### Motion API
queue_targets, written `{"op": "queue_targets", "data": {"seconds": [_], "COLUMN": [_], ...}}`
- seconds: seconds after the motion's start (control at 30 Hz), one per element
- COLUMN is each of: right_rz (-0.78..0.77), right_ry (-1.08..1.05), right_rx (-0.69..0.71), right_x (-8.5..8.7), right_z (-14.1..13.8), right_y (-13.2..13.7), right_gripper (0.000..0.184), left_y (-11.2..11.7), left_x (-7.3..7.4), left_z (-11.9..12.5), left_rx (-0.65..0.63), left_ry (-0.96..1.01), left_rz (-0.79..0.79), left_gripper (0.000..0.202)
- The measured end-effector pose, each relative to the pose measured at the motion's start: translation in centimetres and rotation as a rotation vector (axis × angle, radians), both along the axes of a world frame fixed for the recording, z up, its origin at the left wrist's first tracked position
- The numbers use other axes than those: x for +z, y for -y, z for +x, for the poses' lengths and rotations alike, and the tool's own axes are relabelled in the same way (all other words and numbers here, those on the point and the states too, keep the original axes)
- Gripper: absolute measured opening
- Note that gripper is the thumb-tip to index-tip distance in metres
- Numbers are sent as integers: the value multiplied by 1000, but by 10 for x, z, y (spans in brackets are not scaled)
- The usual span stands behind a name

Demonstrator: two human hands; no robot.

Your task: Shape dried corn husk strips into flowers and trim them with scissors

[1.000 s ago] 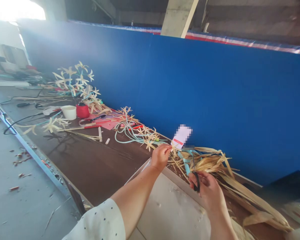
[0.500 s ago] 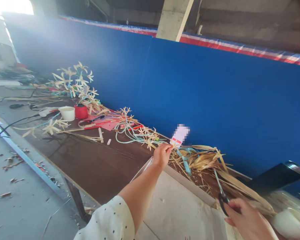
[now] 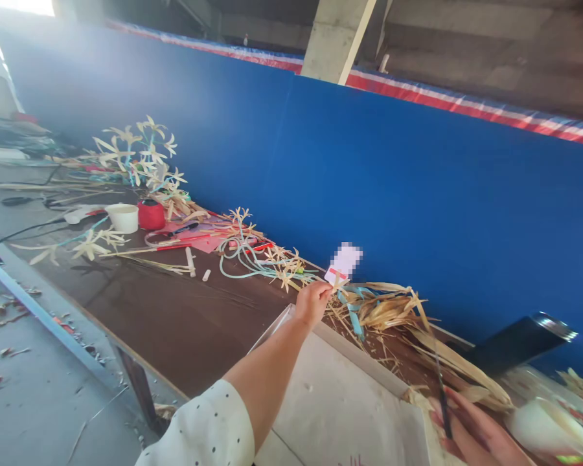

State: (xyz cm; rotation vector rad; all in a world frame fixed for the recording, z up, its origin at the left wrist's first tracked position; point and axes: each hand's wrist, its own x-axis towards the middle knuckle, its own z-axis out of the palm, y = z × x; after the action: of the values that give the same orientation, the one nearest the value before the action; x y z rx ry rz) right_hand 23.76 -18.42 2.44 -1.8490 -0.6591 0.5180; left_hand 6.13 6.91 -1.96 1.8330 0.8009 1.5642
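Observation:
My left hand (image 3: 313, 303) is stretched forward over the far edge of a shallow white tray, its fingers pinched on a small pale husk flower (image 3: 339, 283). Just behind that flower is a white card with a red band (image 3: 339, 272), partly blurred out. Lower right, my right hand (image 3: 473, 430) grips a pair of scissors (image 3: 441, 382), blades pointing up and away. The scissors are seen nearly edge-on, so how far the blades are apart cannot be told. A heap of dried corn husks (image 3: 386, 307) with blue strips lies between and beyond my hands.
The white tray (image 3: 344, 395) covers the near part of the brown table (image 3: 184, 330). Husk flowers on stems (image 3: 146, 152), a white cup (image 3: 122, 219), a red pot (image 3: 150, 215) and pale blue cords (image 3: 238, 262) lie leftward. A black cylinder (image 3: 519, 346) leans by the blue wall (image 3: 393, 181).
My right hand has turned the scissors, so they now show edge-on and more upright. The left hand keeps its pinch in nearly the same place. The whole view has shifted slightly.

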Motion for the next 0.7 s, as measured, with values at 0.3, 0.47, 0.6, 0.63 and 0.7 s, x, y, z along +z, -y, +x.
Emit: {"op": "queue_targets", "data": {"seconds": [0.3, 0.47, 0.6, 0.63, 0.7], "right_rz": [332, 354, 262, 234, 193], "right_ry": [-249, -281, -356, -377, -424], "right_rx": [89, 186, 324, 360, 423], "right_x": [14, 23, 15, 13, 9], "right_z": [-43, -63, -55, -50, -42], "right_y": [-48, -75, -85, -87, -92], "right_gripper": [49, 46, 44, 42, 41], "left_y": [-1, -1, -2, -2, -4], "left_x": [0, 1, 4, 4, 5], "left_z": [1, 0, -3, -4, -6], "left_rx": [-3, -16, -10, -5, 4], "left_ry": [-6, -9, -25, -34, -55], "left_rz": [98, 101, 122, 129, 130], "left_gripper": [15, 15, 18, 18, 18]}}
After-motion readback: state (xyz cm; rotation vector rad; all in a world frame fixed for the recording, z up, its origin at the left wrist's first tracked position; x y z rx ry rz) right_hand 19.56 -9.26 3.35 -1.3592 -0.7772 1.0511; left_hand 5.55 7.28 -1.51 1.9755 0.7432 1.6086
